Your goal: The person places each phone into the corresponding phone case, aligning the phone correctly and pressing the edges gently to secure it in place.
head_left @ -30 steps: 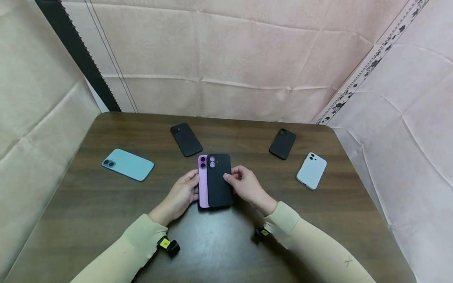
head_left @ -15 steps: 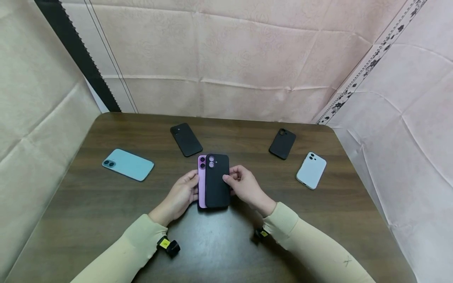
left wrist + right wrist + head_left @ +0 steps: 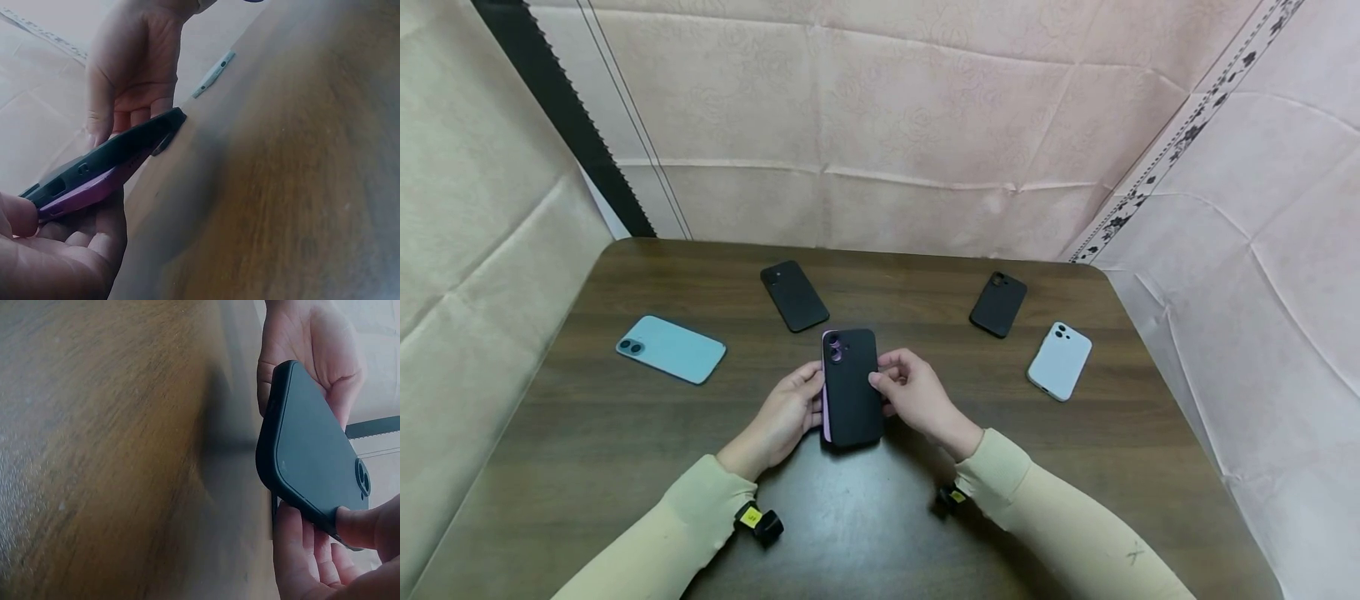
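A purple phone and a black phone case are held together above the middle of the table. The case lies over the phone's back, leaving a thin purple strip along the left edge; purple shows through its camera cutout. My left hand grips the phone by its left side. On the right side, my right hand pinches the case between thumb and fingers. The left wrist view shows the case tilted against the phone, the two meeting near the left hand.
On the wooden table lie a light blue phone at left and a black case behind the hands. A smaller black case and a pale phone lie at right. Cloth hangs behind the table.
The case has moved left over the purple phone, covering most of its back, and its camera cutout now sits over the lenses. My right hand has shifted slightly left with it.
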Tool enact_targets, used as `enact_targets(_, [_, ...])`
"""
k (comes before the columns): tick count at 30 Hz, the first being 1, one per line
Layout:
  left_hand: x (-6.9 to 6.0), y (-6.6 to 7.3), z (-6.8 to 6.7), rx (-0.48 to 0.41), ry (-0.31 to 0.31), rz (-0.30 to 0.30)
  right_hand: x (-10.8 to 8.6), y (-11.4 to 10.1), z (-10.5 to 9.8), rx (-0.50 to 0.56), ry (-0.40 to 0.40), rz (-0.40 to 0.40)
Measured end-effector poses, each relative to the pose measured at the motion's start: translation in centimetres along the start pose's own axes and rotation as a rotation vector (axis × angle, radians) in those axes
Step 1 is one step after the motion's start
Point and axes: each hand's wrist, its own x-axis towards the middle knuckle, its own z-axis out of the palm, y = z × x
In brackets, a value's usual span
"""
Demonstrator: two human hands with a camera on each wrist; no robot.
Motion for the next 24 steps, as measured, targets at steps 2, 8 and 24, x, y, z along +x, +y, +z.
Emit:
enact_targets(2, [-0.01, -0.02, -0.03, -0.001, 0.0, 0.0, 0.02, 0.0, 0.01, -0.003, -0.002, -0.002])
enact_targets(8, [-0.06, -0.1, -0.06, -0.036, -0.025, 0.001, 0.07, 0.11, 0.04, -0.009, -0.007, 0.001])
enact_targets(24, [-0.1, -0.08, 0.05, 0.033, 0.0, -0.024, 0.09, -0.02, 0.29, 0.011, -0.013, 0.014])
